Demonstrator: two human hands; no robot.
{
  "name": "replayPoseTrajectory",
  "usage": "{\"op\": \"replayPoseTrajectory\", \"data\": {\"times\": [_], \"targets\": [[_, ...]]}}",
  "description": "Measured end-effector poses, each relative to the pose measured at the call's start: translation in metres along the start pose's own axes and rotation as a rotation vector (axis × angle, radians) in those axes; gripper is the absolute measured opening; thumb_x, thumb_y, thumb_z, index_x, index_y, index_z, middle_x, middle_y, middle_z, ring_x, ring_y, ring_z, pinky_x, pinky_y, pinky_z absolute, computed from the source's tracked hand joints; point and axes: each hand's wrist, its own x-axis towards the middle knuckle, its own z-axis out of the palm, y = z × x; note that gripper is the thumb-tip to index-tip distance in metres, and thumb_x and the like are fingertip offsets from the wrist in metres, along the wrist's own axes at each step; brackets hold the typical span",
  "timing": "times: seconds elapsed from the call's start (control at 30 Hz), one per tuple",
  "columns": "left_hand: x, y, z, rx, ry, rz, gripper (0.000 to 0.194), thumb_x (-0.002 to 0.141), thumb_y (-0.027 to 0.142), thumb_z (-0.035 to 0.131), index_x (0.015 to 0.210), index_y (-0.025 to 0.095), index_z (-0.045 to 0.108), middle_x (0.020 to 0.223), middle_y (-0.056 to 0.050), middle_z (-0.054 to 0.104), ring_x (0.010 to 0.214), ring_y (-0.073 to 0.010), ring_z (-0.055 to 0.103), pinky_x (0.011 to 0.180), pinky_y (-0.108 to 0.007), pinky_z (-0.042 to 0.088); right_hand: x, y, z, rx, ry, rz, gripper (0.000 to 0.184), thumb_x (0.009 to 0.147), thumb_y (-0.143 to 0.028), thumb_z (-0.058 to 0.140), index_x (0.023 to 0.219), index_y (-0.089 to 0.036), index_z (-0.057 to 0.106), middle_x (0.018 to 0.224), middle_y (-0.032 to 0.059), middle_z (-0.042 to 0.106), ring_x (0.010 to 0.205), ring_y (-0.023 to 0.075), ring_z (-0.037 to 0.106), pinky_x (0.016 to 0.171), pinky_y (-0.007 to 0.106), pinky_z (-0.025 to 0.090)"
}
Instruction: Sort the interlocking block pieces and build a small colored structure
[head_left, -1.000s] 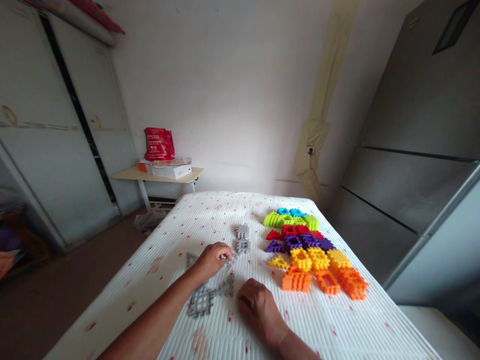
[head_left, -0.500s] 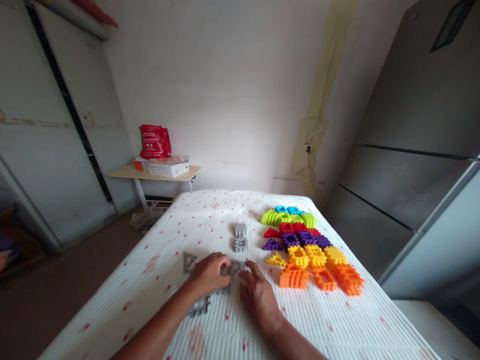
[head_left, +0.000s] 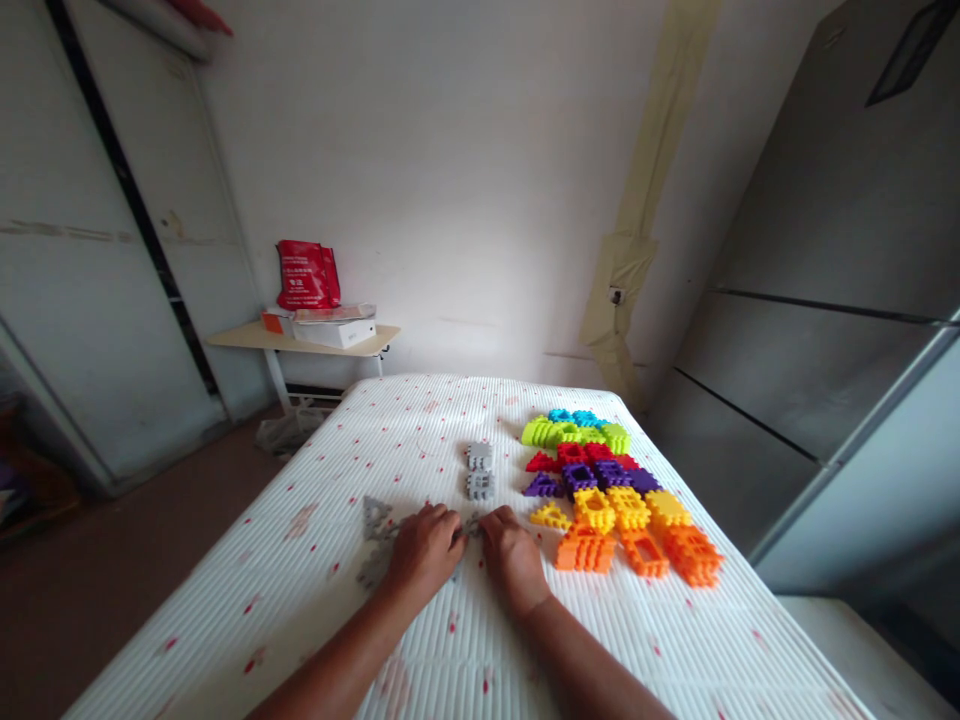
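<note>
My left hand (head_left: 427,545) and my right hand (head_left: 514,555) are close together over the bed-like surface, both with curled fingers. A grey interlocking block (head_left: 472,523) shows in the gap between their fingertips, gripped from both sides; most of it is hidden. Left of my left hand lie a grey triangular block (head_left: 376,516) and another grey block (head_left: 371,570), partly covered by the hand. Just beyond the fingers sit two small grey stacks, a solid-faced one (head_left: 480,456) and a window-shaped one (head_left: 480,486).
Sorted by colour on the right are orange blocks (head_left: 585,550), yellow blocks (head_left: 630,510), purple blocks (head_left: 579,478), red blocks (head_left: 571,455), green blocks (head_left: 555,433) and blue blocks (head_left: 585,418). A small table (head_left: 247,337) stands back left; a fridge (head_left: 787,250) is at the right.
My hands have come closer together, and my right fingers have curled in around the grey block. The grey piece below my left hand at the front is no longer seen there.
</note>
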Motion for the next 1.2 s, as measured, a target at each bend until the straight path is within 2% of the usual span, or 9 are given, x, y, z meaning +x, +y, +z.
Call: {"op": "replayPoseTrajectory", "data": {"times": [0.13,0.33,0.43,0.57,0.7,0.77,0.9,1.07,1.2], "targets": [[-0.005,-0.003,-0.011,0.033,-0.007,-0.018,0.017,0.080,0.022,0.052,0.091,0.021,0.064,0.094,-0.007,0.067,0.097,-0.0227,0.057,0.084,-0.033,0.037,0.002,-0.001,-0.002,-0.004,0.019,0.001,0.025,0.085,-0.005,0.043,0.083,-0.017,0.064,0.089,0.0045,0.060,0.073,0.0119,0.060,0.059,0.018,0.042],[-0.027,-0.012,-0.029,0.058,-0.047,0.002,0.013,0.072,0.031,0.060,0.077,0.023,0.069,0.085,-0.005,0.067,0.093,-0.0255,0.056,0.084,-0.039,0.035,0.003,-0.003,-0.002,-0.031,0.015,0.014,0.025,0.084,-0.005,0.043,0.082,-0.018,0.065,0.087,0.0043,0.059,0.070,0.0108,0.060,0.058,0.017,0.042],[-0.034,-0.013,-0.028,0.070,-0.048,0.034,0.014,0.066,0.026,0.063,0.078,0.024,0.069,0.086,-0.005,0.065,0.094,-0.0274,0.054,0.083,-0.042,0.033,0.002,-0.003,-0.002,-0.003,0.020,0.017,0.028,0.084,-0.005,0.041,0.085,-0.018,0.065,0.090,0.0049,0.059,0.071,0.0113,0.060,0.061,0.018,0.043],[-0.034,-0.015,-0.023,0.050,-0.051,0.048,0.011,0.062,0.019,0.064,0.071,0.023,0.067,0.084,-0.004,0.065,0.092,-0.0266,0.054,0.082,-0.041,0.032,-0.001,-0.001,-0.003,0.132,0.083,-0.015,0.034,0.079,-0.001,0.043,0.098,-0.018,0.064,0.104,0.0069,0.059,0.081,0.0131,0.060,0.070,0.021,0.045],[-0.033,-0.019,-0.020,0.024,-0.031,0.076,0.008,0.062,0.016,0.064,0.068,0.021,0.065,0.080,-0.003,0.065,0.089,-0.0239,0.055,0.082,-0.039,0.032,-0.007,0.004,-0.006,0.213,0.111,-0.027,0.024,0.078,-0.004,0.044,0.083,-0.017,0.064,0.085,0.0047,0.061,0.077,0.0144,0.058,0.072,0.023,0.045],[-0.032,-0.021,-0.019,0.012,-0.011,0.091,0.007,0.063,0.017,0.064,0.069,0.021,0.064,0.080,-0.002,0.065,0.088,-0.0229,0.055,0.082,-0.038,0.033,-0.012,0.004,-0.009,0.258,0.080,-0.022,0.021,0.078,-0.007,0.045,0.076,-0.016,0.063,0.076,0.0033,0.061,0.072,0.0144,0.057,0.069,0.024,0.044],[-0.031,-0.020,-0.017,-0.060,0.089,0.135,0.007,0.065,0.020,0.067,0.071,0.021,0.063,0.078,-0.001,0.065,0.084,-0.0204,0.056,0.080,-0.035,0.036,-0.023,-0.001,-0.014,0.486,0.000,-0.043,0.015,0.081,-0.017,0.048,0.077,-0.015,0.063,0.068,-0.0002,0.060,0.064,0.0129,0.054,0.060,0.021,0.041],[-0.032,-0.010,-0.013,-0.122,0.244,0.190,0.008,0.067,0.017,0.065,0.072,0.020,0.061,0.078,-0.001,0.065,0.082,-0.0195,0.057,0.077,-0.035,0.039,-0.024,-0.008,-0.007,0.795,-0.085,0.000,0.022,0.083,-0.034,0.051,0.073,-0.016,0.057,0.059,-0.0040,0.046,0.053,0.0091,0.044,0.047,0.019,0.033],[-0.033,-0.010,-0.011,-0.135,0.307,0.233,0.003,0.073,0.022,0.064,0.075,0.021,0.063,0.077,-0.001,0.067,0.078,-0.0201,0.059,0.074,-0.036,0.043,-0.019,-0.004,0.001,1.006,-0.031,0.047,0.020,0.081,-0.037,0.051,0.082,-0.017,0.054,0.067,-0.0032,0.049,0.051,0.0084,0.045,0.047,0.019,0.038]]}}
